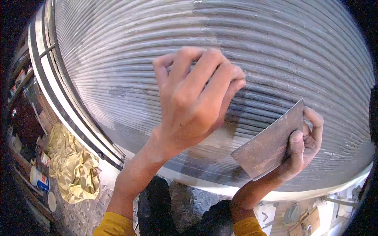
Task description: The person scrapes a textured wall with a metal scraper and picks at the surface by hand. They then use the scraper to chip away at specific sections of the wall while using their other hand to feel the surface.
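A large ridged grey wall panel [275, 51] curves across most of the view, with close horizontal grooves. Over its middle is my left hand [193, 90], back toward me, fingers bent and thumb drawn in by the index finger. Whatever the fingertips pinch is hidden behind them. Lower right, my right hand [305, 149] grips a flat rectangular metal scraper plate [267, 145], thumb on its near face and fingers behind. The plate is brownish and stained, tilted, with its upper corner close to the ridges. Pale dust marks both hands.
A white and black frame edge [51, 78] borders the panel on the left. Below it lie crumpled gold sheeting [75, 165] and a white tub [39, 179]. A smooth pale rim runs along the panel's bottom. Boards and a brown box [307, 222] lie lower right.
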Demonstrator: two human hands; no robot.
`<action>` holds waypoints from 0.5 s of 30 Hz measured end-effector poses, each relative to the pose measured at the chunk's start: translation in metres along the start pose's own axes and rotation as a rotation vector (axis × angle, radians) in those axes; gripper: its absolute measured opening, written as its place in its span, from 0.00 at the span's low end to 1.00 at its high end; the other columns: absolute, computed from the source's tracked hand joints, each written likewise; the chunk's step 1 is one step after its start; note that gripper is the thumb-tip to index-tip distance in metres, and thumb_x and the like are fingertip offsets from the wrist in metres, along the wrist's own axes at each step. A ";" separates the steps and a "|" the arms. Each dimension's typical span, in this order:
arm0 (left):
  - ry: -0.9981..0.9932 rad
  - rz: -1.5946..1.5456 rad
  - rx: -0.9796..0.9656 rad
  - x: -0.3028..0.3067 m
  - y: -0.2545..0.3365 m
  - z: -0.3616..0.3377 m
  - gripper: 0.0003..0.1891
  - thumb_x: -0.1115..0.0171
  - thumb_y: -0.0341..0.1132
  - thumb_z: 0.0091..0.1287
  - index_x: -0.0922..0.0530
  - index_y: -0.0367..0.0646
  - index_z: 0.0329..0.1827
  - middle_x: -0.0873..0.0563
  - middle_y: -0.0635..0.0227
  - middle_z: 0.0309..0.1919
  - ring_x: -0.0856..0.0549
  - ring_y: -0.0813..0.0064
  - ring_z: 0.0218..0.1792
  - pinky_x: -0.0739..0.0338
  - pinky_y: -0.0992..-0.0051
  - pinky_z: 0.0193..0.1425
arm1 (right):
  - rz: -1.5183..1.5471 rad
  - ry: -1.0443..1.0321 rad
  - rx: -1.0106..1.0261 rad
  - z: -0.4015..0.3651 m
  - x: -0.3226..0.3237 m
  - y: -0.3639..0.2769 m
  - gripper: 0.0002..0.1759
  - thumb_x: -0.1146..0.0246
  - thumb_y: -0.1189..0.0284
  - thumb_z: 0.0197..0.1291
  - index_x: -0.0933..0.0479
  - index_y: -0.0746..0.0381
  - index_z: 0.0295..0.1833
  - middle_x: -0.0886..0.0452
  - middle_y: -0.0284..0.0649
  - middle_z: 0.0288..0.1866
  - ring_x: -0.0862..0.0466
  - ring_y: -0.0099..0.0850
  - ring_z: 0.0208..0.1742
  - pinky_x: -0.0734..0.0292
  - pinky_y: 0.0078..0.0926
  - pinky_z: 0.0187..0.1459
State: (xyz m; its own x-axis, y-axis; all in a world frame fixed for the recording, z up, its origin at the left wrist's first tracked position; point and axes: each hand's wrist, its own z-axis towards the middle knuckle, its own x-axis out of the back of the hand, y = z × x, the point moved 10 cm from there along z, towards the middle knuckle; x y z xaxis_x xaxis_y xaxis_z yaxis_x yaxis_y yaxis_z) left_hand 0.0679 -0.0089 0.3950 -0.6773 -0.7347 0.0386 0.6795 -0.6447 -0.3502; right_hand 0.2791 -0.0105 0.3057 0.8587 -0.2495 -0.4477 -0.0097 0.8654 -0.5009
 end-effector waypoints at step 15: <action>-0.190 0.119 -0.064 -0.002 -0.013 -0.036 0.19 0.40 0.42 0.70 0.18 0.46 0.61 0.18 0.63 0.58 0.21 0.62 0.54 0.32 0.62 0.62 | -0.023 -0.016 -0.003 0.003 0.003 0.002 0.29 0.25 0.61 0.47 0.21 0.71 0.49 0.16 0.41 0.37 0.20 0.23 0.35 0.29 0.18 0.43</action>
State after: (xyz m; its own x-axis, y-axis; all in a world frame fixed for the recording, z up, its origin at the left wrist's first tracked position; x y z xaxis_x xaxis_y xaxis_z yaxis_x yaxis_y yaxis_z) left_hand 0.0501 0.0086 0.3659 -0.5243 -0.8351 0.1664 0.7277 -0.5409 -0.4216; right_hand 0.2828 -0.0082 0.3052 0.8666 -0.2621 -0.4246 0.0084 0.8585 -0.5127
